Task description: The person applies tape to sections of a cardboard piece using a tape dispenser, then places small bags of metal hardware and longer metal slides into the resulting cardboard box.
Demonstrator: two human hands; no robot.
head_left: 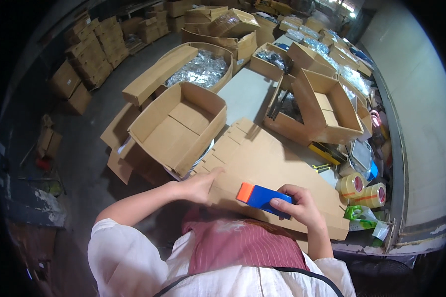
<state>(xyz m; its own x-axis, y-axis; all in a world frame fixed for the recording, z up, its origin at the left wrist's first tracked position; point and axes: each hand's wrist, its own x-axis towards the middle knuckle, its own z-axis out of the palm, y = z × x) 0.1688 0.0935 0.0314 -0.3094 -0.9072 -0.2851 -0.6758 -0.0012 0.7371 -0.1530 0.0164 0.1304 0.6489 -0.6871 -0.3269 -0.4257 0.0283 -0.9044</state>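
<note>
A flat sheet of brown cardboard (267, 158) with slots cut along its edges lies in front of me. My left hand (200, 187) grips its left edge near the close corner, some fingers hidden beneath. In my right hand (300, 204) is a blue rectangular block with an orange end (262, 199), its exact kind not clear. The fingers wrap round its right part, thumb on top, and the orange end points left above the sheet. Just beyond my left hand stands an open shallow carton (176, 126).
Rolls of clear tape (352, 185) sit right of the sheet, by a green-and-white packet (360, 217). Open cartons (334, 106) stand at the far right; a large box of clear-wrapped parts (200, 69) is far left. A wall (416, 123) bounds the right side.
</note>
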